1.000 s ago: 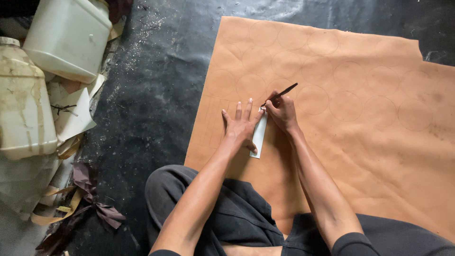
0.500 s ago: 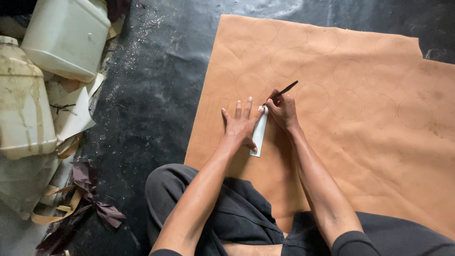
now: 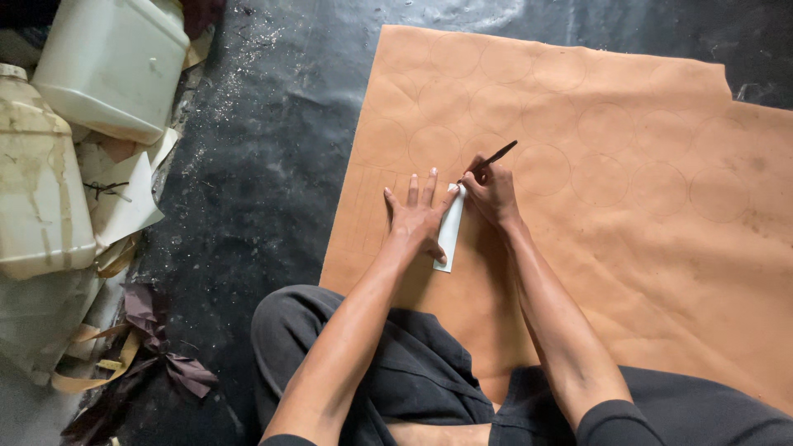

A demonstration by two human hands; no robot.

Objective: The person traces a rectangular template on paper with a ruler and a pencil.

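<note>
A large tan leather sheet lies spread on the dark floor, marked with several faint traced circles and straight lines. My left hand presses flat, fingers spread, on a narrow white strip template lying on the sheet. My right hand grips a dark pen with its tip at the top end of the strip. Both forearms reach out over my dark trousers.
Two pale plastic jerrycans stand at the left. Paper and leather scraps lie below them. The floor is dark and dusty between the cans and the sheet.
The pen tip has moved slightly along the strip's upper end. My left hand stays on the strip.
</note>
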